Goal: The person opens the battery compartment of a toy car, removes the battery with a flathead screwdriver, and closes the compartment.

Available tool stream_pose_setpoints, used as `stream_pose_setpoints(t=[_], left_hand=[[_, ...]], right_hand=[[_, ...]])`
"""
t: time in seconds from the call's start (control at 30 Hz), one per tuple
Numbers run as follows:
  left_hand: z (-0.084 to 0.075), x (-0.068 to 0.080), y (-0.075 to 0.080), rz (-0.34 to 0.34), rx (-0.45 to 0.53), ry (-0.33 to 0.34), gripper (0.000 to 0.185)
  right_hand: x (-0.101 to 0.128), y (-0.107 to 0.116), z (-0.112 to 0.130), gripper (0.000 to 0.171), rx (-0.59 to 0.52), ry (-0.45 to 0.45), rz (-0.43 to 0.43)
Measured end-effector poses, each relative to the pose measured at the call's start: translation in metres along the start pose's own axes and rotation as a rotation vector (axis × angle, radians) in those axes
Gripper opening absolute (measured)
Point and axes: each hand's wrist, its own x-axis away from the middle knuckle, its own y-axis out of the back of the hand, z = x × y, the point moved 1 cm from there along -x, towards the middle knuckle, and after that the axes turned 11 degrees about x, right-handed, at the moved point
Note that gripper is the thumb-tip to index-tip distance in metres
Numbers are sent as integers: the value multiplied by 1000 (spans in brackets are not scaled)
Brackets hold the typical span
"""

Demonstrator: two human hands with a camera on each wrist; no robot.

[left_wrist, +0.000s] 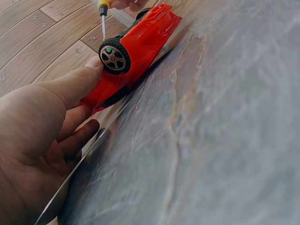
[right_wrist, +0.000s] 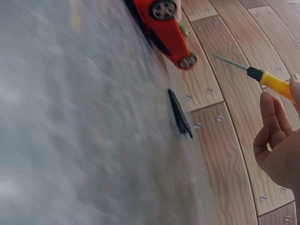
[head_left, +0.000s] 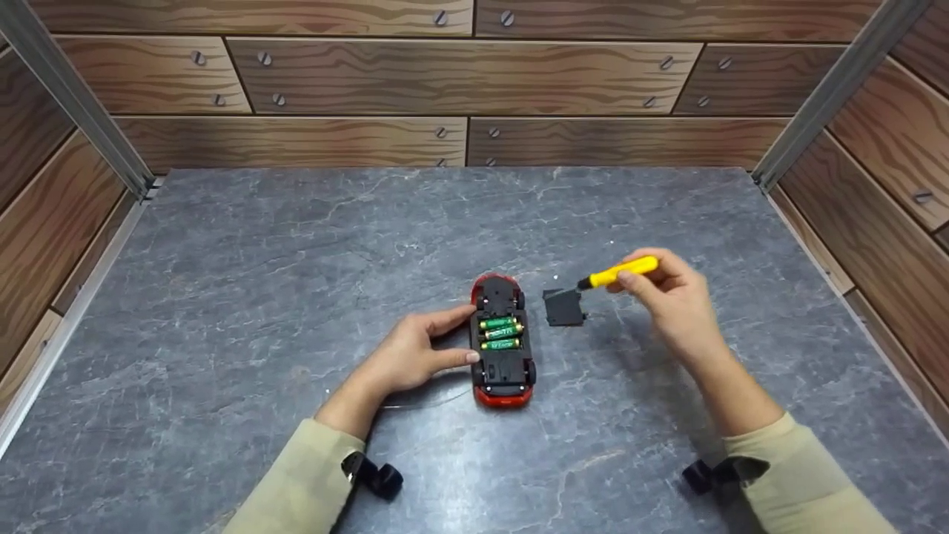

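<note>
A red toy car [head_left: 506, 371] lies upside down on the table, its black underside facing up. Three green batteries [head_left: 501, 334] sit side by side in the open compartment at its middle. My left hand [head_left: 408, 354] grips the car from its left side, thumb near a wheel [left_wrist: 114, 56] and fingers further forward. In my right hand [head_left: 682, 311], thumb and fingers pinch the yellow handle of a screwdriver [head_left: 625, 271]. Its thin shaft points left, over a black battery cover [head_left: 563, 310] in the head view. The right wrist view shows the shaft [right_wrist: 229, 61] raised above the table.
Tiny bright specks [head_left: 555, 277] lie on the grey marbled table [head_left: 296, 245] beyond the cover and elsewhere. Wood-patterned walls [head_left: 460, 78] stand at the back and both sides, with metal posts [head_left: 823, 96] at the rear corners.
</note>
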Motion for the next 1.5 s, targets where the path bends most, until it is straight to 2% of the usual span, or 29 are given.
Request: stream_pose_setpoints(t=[0.13, 0.4, 0.63, 1.03, 1.23, 1.5], left_hand=[[0, -1, -1, 1, 0, 8, 75], [2, -2, -1, 3, -10, -3, 74], [1, 1, 0, -3, -8, 9, 75], [1, 1, -1, 7, -16, 18, 77], [0, 1, -1, 3, -10, 14, 76], [1, 1, -1, 4, 4, 0, 74]], right_hand=[[-11, 10, 0, 15, 14, -34, -48], [-36, 24, -10, 17, 29, -64, -55], [-49, 30, -34, 18, 162, -124, -44], [-51, 32, -62, 28, 172, -179, 13], [-48, 35, -72, 32, 260, -216, 68], [-50, 39, -80, 33, 434, -236, 105]])
